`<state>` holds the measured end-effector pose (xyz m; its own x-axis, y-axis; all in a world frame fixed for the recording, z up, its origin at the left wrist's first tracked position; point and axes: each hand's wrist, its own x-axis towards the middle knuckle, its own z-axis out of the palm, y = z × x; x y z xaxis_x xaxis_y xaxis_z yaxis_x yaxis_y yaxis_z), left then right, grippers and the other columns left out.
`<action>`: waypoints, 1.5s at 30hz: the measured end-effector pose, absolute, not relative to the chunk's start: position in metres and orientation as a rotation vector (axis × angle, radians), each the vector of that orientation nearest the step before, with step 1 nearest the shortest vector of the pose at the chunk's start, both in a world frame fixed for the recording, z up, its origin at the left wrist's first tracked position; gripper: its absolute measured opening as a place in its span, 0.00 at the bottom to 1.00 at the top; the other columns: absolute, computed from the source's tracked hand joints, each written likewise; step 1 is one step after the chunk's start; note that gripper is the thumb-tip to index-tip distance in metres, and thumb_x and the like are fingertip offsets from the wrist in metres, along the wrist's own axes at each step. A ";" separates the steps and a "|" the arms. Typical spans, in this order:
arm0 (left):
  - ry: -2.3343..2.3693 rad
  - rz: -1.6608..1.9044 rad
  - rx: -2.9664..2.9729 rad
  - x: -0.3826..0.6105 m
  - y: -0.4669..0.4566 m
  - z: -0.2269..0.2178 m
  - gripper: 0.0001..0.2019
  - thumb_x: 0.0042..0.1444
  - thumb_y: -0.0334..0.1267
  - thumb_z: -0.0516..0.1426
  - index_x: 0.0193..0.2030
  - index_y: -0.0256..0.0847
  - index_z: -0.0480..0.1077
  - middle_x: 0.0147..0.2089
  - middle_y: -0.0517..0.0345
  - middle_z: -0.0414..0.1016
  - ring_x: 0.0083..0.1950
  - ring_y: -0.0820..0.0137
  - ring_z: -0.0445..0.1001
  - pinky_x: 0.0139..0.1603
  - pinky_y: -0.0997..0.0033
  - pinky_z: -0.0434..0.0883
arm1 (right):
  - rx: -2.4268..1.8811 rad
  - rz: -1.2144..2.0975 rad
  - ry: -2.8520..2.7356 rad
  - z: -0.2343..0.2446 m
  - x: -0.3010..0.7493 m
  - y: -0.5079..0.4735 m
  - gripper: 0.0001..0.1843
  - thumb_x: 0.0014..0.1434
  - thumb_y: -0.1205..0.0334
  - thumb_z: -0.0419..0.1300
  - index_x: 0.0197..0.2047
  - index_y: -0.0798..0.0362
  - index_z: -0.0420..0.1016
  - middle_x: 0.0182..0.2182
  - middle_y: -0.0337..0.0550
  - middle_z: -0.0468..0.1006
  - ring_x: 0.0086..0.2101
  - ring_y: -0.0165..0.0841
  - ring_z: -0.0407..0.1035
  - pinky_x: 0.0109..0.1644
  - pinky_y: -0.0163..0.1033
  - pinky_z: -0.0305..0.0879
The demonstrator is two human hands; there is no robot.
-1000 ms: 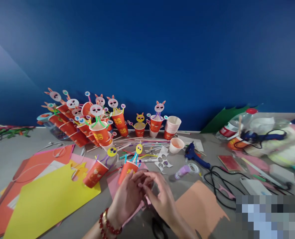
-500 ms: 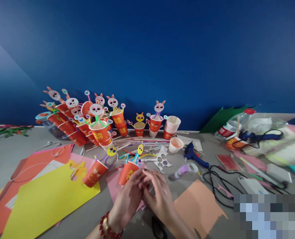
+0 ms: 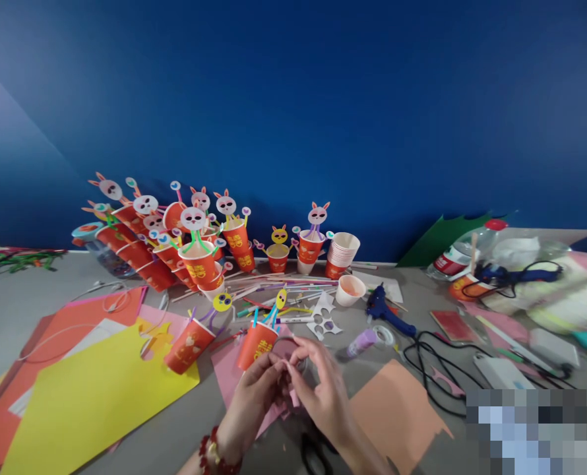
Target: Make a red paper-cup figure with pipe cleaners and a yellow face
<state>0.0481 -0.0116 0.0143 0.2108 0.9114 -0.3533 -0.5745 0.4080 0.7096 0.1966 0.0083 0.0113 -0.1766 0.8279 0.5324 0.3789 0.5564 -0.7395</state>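
My left hand [image 3: 256, 396], with a red bead bracelet [image 3: 214, 455] at the wrist, is closed in a pinch. Its fingertips meet those of my right hand [image 3: 320, 386], whose thumb and forefinger are also pinched in. What they hold is too small and hidden to name. Just below the fingertips a bit of pink paper [image 3: 294, 397] shows. Right behind my hands stands an orange-red paper cup [image 3: 257, 346] with blue strips and a yellow paper face. Pink paper [image 3: 229, 363] lies under it. Black-handled scissors [image 3: 316, 455] lie partly hidden near my right wrist.
Another decorated cup [image 3: 189, 346] leans at the left beside yellow paper [image 3: 90, 402]. Several rabbit-faced cups [image 3: 199, 264] stand along the blue wall. A blue glue gun [image 3: 387, 310], a tape roll [image 3: 384, 335], black cable [image 3: 427, 369] and peach paper [image 3: 397, 409] lie at the right.
My hands have turned from overlapping, cupped fingers to a fingertip-to-fingertip pinch. The right forefinger has lifted away, and pink paper now shows between the hands.
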 end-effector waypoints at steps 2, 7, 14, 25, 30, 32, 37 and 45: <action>0.851 1.121 0.497 0.049 -0.012 0.014 0.21 0.48 0.51 0.69 0.30 0.37 0.68 0.23 0.63 0.70 0.24 0.76 0.68 0.27 0.77 0.63 | -0.991 0.551 -1.768 0.011 0.196 0.008 0.22 0.63 0.71 0.57 0.59 0.48 0.66 0.36 0.41 0.78 0.38 0.38 0.74 0.48 0.43 0.72; 0.839 1.159 0.498 0.048 -0.014 0.013 0.19 0.49 0.49 0.69 0.30 0.37 0.69 0.24 0.64 0.70 0.24 0.77 0.67 0.27 0.78 0.63 | -0.922 0.461 -1.801 0.012 0.196 0.005 0.26 0.62 0.73 0.58 0.62 0.47 0.64 0.35 0.41 0.78 0.39 0.38 0.74 0.50 0.45 0.71; 0.847 1.203 0.436 0.045 -0.014 0.014 0.17 0.50 0.47 0.69 0.33 0.37 0.70 0.28 0.61 0.73 0.26 0.76 0.70 0.28 0.78 0.65 | -0.811 0.439 -1.817 0.011 0.198 0.003 0.30 0.61 0.76 0.58 0.64 0.47 0.63 0.36 0.41 0.79 0.39 0.37 0.74 0.49 0.45 0.71; 1.043 1.351 1.059 0.039 -0.019 0.008 0.10 0.60 0.43 0.62 0.37 0.38 0.75 0.32 0.58 0.74 0.29 0.74 0.71 0.31 0.76 0.70 | -0.732 0.399 -1.817 0.005 0.202 0.002 0.32 0.59 0.79 0.58 0.63 0.48 0.64 0.37 0.43 0.81 0.42 0.39 0.74 0.51 0.47 0.71; 1.097 1.405 1.426 0.037 -0.022 0.009 0.06 0.65 0.36 0.57 0.40 0.40 0.75 0.37 0.53 0.76 0.37 0.69 0.75 0.37 0.73 0.73 | -0.590 0.368 -1.839 0.008 0.204 0.001 0.37 0.55 0.84 0.57 0.64 0.48 0.64 0.39 0.45 0.81 0.42 0.39 0.74 0.49 0.48 0.73; 1.094 1.411 1.467 0.037 -0.023 0.010 0.06 0.65 0.35 0.56 0.40 0.40 0.75 0.37 0.53 0.76 0.37 0.69 0.75 0.36 0.73 0.73 | -0.559 0.359 -1.845 0.010 0.205 0.001 0.37 0.54 0.84 0.56 0.64 0.49 0.64 0.39 0.46 0.81 0.42 0.39 0.74 0.48 0.48 0.74; 1.065 1.411 1.458 0.038 -0.023 0.012 0.07 0.65 0.34 0.55 0.41 0.40 0.75 0.37 0.53 0.76 0.36 0.69 0.75 0.35 0.74 0.75 | -0.562 0.357 -1.840 0.011 0.205 0.002 0.36 0.54 0.84 0.56 0.63 0.51 0.65 0.39 0.47 0.81 0.42 0.39 0.73 0.47 0.48 0.74; 1.122 1.442 1.570 0.033 -0.022 0.018 0.07 0.63 0.31 0.57 0.40 0.41 0.78 0.36 0.52 0.79 0.36 0.66 0.78 0.38 0.71 0.76 | -0.696 0.600 -1.650 0.009 0.199 -0.003 0.27 0.60 0.77 0.58 0.60 0.47 0.67 0.35 0.42 0.78 0.39 0.37 0.73 0.50 0.46 0.72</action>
